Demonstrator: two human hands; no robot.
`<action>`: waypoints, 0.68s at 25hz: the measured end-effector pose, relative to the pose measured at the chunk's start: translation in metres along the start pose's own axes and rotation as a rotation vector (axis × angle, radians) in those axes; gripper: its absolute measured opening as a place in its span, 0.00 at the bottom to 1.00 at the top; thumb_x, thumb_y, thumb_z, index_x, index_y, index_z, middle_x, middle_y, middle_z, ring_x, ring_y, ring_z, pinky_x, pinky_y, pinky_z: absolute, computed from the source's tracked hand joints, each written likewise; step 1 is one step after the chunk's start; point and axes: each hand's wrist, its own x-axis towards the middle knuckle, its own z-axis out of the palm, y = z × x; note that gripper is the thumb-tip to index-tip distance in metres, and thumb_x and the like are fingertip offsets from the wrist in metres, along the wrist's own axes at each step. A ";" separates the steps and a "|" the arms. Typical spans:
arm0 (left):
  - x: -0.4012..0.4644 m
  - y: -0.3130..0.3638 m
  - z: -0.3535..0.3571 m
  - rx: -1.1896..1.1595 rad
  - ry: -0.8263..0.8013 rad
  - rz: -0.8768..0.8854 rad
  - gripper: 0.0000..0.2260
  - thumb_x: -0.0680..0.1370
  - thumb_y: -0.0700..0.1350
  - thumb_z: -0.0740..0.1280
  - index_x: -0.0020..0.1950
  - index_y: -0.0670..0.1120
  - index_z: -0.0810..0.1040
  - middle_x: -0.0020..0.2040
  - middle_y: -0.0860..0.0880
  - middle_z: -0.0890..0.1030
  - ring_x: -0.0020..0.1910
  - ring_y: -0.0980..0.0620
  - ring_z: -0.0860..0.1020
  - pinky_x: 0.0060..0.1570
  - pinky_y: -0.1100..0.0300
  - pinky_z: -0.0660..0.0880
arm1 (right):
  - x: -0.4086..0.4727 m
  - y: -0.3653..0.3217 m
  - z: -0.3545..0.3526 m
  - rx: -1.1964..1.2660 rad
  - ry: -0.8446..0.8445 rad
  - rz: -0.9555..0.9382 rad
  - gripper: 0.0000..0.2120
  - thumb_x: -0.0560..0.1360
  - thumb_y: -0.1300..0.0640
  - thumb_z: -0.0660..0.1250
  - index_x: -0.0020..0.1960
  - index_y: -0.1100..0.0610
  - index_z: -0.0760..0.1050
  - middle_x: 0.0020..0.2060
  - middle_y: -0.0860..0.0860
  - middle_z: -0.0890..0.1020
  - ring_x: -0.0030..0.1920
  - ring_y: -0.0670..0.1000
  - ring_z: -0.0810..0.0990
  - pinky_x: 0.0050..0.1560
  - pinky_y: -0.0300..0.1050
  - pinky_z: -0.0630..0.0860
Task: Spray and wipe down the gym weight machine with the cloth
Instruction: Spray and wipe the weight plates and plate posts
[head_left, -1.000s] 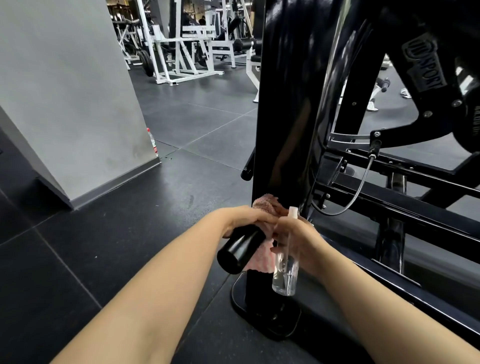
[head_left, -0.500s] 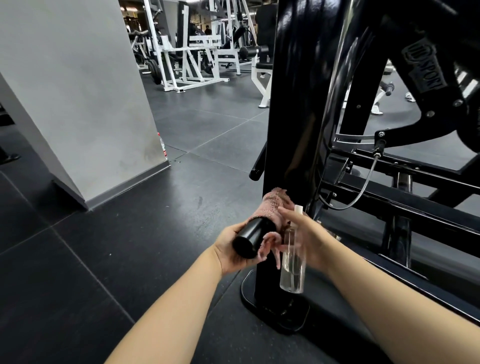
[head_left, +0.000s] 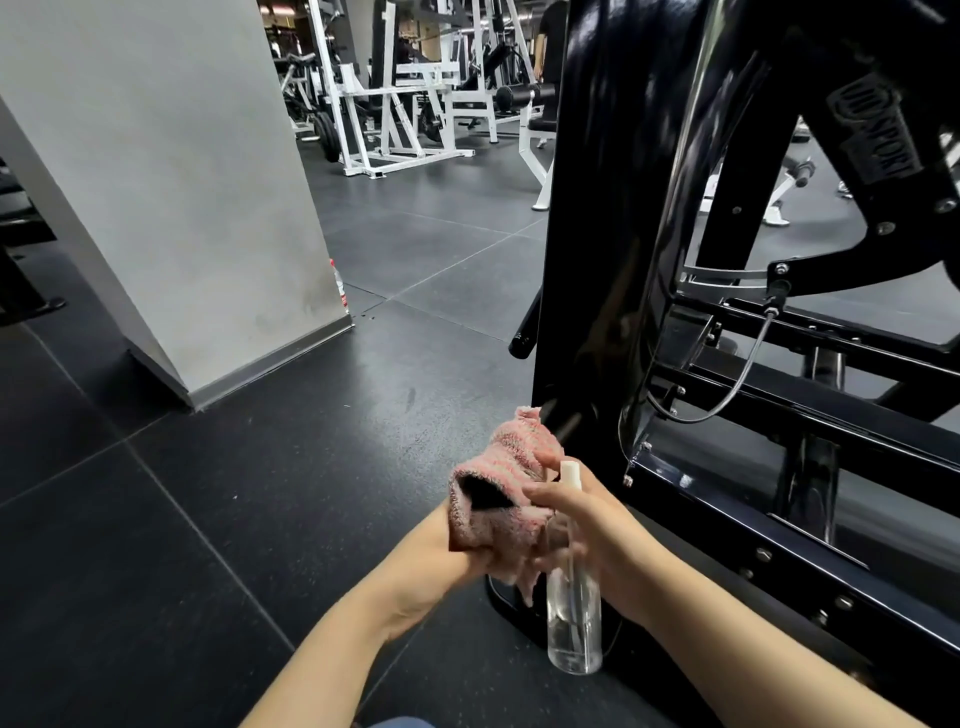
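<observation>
A second ago the black cylindrical peg (head_left: 485, 499) low on the glossy black weight machine upright (head_left: 592, 234) showed its bare round end between the two hands; now the pink, fluffy terry cloth (head_left: 501, 491) is pulled over it like a sleeve, and only a dark patch of the end face shows through the fold at about six o'clock in the view. The view has also swung so that the grey square pillar (head_left: 171, 182) at ten o'clock looms larger.

The left hand (head_left: 467, 558) comes up from underneath with its fingers curled round the cloth-wrapped peg — most of the hand is hidden by the fabric. The right hand (head_left: 587, 525) has its fingers closed round the neck of a clear plastic spray bottle with a white nozzle (head_left: 574, 613), which hangs downward just right of the cloth, while its fingertips (head_left: 540, 493) touch the cloth's upper edge.

Judging by this, the wiping has reached the peg itself — twisting or sliding the wrapped cloth looks like the step in hand. The frame rails (head_left: 779, 395) at three o'clock appear untouched at this moment, so much of the machine probably remains.
</observation>
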 end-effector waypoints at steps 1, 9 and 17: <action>0.005 0.002 0.000 0.246 0.107 0.044 0.23 0.71 0.28 0.66 0.65 0.42 0.72 0.54 0.46 0.82 0.55 0.48 0.80 0.53 0.57 0.78 | 0.002 -0.001 -0.001 -0.027 -0.013 -0.001 0.25 0.64 0.54 0.72 0.61 0.50 0.71 0.54 0.56 0.81 0.49 0.57 0.82 0.34 0.44 0.77; 0.030 0.012 0.022 0.487 0.303 0.260 0.11 0.74 0.32 0.68 0.51 0.45 0.73 0.40 0.53 0.80 0.35 0.65 0.80 0.36 0.72 0.75 | 0.011 -0.010 -0.006 0.033 -0.088 0.038 0.23 0.64 0.59 0.68 0.59 0.60 0.72 0.43 0.62 0.77 0.34 0.56 0.76 0.33 0.45 0.73; 0.040 0.010 0.036 0.127 0.669 0.262 0.12 0.78 0.32 0.58 0.42 0.40 0.79 0.33 0.45 0.80 0.34 0.47 0.80 0.28 0.60 0.75 | 0.003 0.000 -0.007 0.031 -0.094 0.022 0.24 0.62 0.56 0.67 0.59 0.54 0.74 0.42 0.53 0.82 0.36 0.48 0.80 0.30 0.40 0.74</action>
